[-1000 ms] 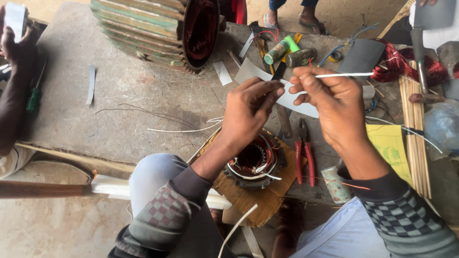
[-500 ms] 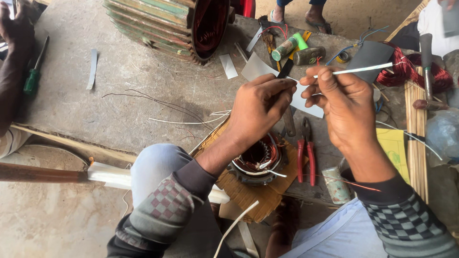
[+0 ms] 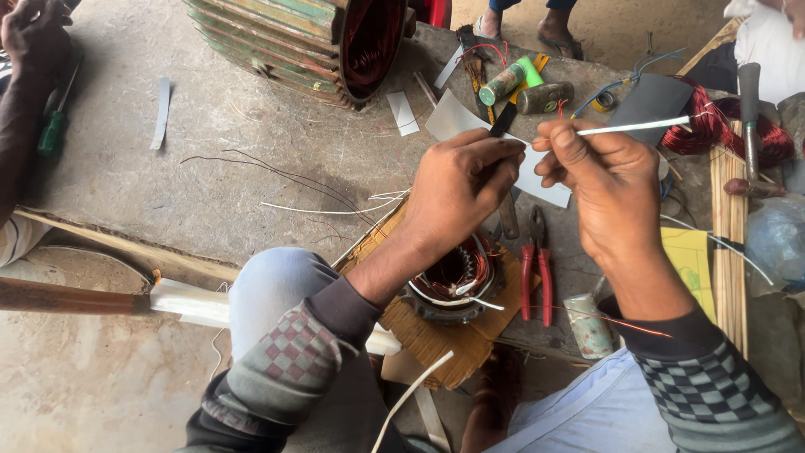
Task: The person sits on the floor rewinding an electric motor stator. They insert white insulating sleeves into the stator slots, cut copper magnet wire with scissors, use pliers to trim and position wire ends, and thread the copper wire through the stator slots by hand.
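My left hand [image 3: 461, 189] and my right hand [image 3: 599, 189] are raised close together above a small motor stator [image 3: 457, 281] with copper windings. My right hand pinches a thin white sleeve tube [image 3: 646, 127] that sticks out to the right. My left hand's fingertips meet the tube's near end; a thin wire may be pinched there, too fine to make out. The stator rests on a woven mat [image 3: 436, 335] by my knee.
Red-handled pliers [image 3: 535, 268] lie right of the stator. A large green motor housing [image 3: 310, 42] stands at the back. Bamboo sticks [image 3: 728, 210], a red copper coil [image 3: 721, 126], a hammer [image 3: 545, 96] and paper slips lie around. Another person's arm [image 3: 25, 75] is at left.
Both hands have stayed together at the white tube; the view has shifted slightly, so everything sits a little higher and to the left in the picture.
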A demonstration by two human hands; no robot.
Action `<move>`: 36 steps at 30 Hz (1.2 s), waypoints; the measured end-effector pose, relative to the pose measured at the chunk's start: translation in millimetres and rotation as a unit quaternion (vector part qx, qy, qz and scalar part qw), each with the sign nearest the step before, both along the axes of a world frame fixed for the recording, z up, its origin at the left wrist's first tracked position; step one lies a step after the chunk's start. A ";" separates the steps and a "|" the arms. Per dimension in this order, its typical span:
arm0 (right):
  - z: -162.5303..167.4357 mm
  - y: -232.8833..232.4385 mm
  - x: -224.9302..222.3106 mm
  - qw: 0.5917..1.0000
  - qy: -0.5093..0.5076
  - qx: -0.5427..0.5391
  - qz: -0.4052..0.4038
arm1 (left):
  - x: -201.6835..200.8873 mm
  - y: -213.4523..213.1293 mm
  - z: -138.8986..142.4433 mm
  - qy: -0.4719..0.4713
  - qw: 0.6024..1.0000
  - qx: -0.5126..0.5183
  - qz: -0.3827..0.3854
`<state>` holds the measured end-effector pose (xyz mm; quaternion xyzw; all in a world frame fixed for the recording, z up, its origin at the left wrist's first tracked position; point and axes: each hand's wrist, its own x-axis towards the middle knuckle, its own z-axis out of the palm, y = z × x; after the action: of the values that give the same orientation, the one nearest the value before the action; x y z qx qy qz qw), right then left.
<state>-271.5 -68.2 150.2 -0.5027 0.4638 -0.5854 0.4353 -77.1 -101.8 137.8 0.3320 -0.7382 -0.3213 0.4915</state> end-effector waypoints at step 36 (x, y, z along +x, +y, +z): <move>-21.4 -8.4 30.2 0.996 0.073 -0.032 -0.038 | 29.8 -1.3 0.0 -0.136 0.989 0.047 -0.022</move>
<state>-241.3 -76.6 128.8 -0.5400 0.4942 -0.5773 0.3618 -47.3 -103.1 137.7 0.3796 -0.7891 -0.3184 0.3632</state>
